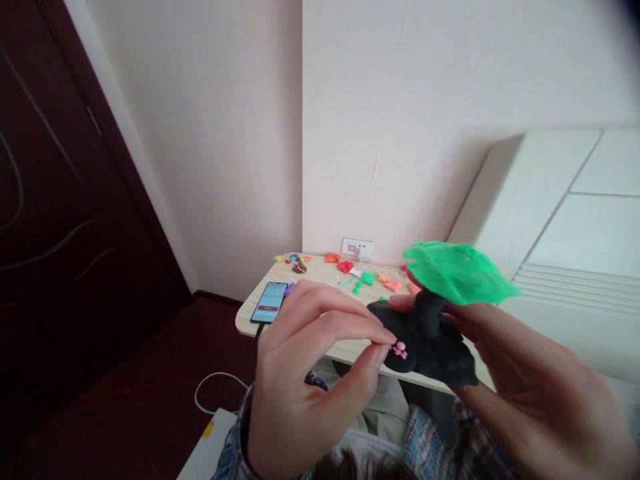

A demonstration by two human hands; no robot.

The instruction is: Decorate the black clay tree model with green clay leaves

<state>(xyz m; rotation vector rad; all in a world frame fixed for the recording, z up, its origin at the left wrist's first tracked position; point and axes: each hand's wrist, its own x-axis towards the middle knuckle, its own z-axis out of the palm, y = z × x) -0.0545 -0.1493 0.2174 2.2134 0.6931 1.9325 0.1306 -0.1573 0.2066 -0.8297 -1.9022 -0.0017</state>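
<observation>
My right hand (530, 380) holds up a clay model (430, 333) with a black trunk and base. A flat green clay top (457, 272) sits on the trunk. My left hand (310, 373) pinches a tiny pink clay flower (399, 349) against the black base with thumb and forefinger. Both hands are raised in front of a small light wood table (350, 350).
On the table lie a phone (270, 301) with its screen lit and several small pieces of coloured clay (360, 273). A wall socket (357, 248) is behind it. A dark door (55, 220) stands left, white furniture (570, 227) right, and a white cable (215, 390) runs across the floor.
</observation>
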